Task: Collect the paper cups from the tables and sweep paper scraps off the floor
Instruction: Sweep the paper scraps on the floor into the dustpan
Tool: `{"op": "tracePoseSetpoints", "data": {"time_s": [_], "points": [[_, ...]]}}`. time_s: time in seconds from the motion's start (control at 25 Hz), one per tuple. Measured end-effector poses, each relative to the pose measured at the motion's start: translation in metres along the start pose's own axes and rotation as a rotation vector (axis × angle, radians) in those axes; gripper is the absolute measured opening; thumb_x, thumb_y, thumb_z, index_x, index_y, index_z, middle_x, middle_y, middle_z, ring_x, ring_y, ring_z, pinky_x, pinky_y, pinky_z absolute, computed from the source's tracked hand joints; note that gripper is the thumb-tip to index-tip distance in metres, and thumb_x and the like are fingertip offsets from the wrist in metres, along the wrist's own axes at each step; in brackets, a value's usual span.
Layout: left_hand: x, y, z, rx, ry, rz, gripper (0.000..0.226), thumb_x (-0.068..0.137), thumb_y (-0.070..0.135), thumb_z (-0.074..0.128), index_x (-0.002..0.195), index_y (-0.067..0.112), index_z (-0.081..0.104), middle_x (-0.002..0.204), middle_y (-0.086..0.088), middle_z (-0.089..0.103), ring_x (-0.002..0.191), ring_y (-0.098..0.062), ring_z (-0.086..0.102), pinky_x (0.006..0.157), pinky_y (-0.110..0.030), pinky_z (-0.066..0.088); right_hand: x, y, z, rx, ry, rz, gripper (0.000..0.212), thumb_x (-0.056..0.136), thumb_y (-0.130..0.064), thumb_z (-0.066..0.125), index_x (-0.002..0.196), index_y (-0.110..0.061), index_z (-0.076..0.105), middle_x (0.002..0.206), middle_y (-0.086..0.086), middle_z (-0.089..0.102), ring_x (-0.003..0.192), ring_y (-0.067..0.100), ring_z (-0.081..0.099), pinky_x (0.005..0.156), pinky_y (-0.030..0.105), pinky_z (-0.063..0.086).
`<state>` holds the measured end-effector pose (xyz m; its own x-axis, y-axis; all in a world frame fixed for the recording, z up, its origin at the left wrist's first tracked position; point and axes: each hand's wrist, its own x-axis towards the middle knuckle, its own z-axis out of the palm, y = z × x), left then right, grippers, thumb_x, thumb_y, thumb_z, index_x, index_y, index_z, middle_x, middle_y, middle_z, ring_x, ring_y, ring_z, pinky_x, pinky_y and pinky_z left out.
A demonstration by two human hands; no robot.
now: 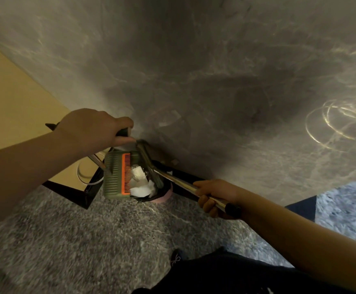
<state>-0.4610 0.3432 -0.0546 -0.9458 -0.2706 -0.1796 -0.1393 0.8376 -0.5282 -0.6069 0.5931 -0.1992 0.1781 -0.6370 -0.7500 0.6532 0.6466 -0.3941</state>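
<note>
Left hand [92, 126] grips the tipped dustpan [117, 175]; right hand [213, 198] grips the broom [179, 182]; scraps [140, 183] fall into the bin [164, 197]; sweeping seems nearly done; cups unseen.

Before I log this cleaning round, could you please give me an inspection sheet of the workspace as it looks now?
Surface: grey marbled floor, blurred.
Job's things: green dustpan tipped over a bin; white paper scraps below it; broom beside it.
Clutter: nothing seen.
Grippers: left hand grips the dustpan handle; right hand grips the broom's metal pole.
Cables: nothing seen.
Surroundings: grey marbled wall; tan panel at left.
</note>
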Motion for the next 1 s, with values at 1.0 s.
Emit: {"op": "tracePoseSetpoints", "data": {"time_s": [1.0], "points": [[-0.002, 0.012, -0.002, 0.023, -0.118, 0.105, 0.055, 0.083, 0.074, 0.011, 0.112, 0.038, 0.040, 0.062, 0.010, 0.043, 0.051, -0.008, 0.041, 0.044, -0.023, 0.029, 0.016, 0.006, 0.001, -0.058, 0.066, 0.000, 0.052, 0.098, -0.006, 0.032, 0.146, -0.020, 0.020, 0.047, -0.004, 0.044, 0.034, 0.004, 0.039, 0.035, 0.012, 0.029]]}}
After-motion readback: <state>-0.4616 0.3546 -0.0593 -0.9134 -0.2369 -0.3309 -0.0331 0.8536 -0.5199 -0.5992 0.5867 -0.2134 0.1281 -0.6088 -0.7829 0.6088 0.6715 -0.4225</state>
